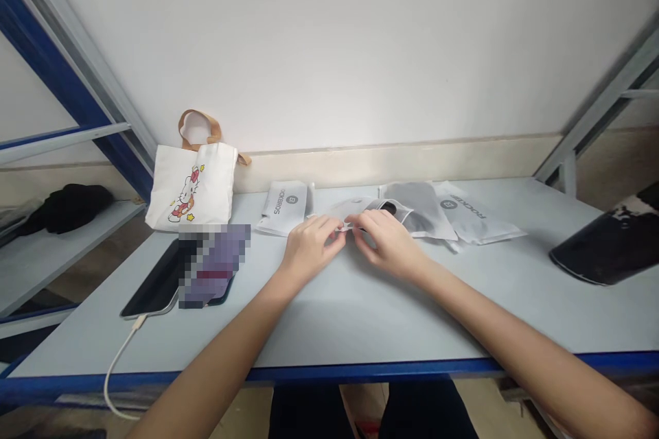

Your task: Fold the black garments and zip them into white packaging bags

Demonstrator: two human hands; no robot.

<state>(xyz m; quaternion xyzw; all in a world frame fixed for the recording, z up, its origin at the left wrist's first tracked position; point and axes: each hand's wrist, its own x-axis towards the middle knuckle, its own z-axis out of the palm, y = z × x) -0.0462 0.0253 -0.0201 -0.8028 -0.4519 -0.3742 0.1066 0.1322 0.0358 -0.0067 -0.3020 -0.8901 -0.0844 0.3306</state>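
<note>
My left hand (pixel 309 247) and my right hand (pixel 387 241) meet at the middle of the grey table (pixel 360 315). Both pinch the near edge of a small white packet (pixel 355 209) that lies flat, with a dark item showing at its far end. The fingers of both hands are curled together on the packet's edge. A white branded pouch (pixel 283 206) lies just behind my left hand. Several more grey and white pouches (pixel 453 214) lie behind and right of my right hand.
A white tote bag with a cartoon print (pixel 191 190) stands at the back left against the wall. A phone (pixel 159 281) with a white cable (pixel 116 363) lies left of my hands. A glossy black object (pixel 607 247) rests at the right edge.
</note>
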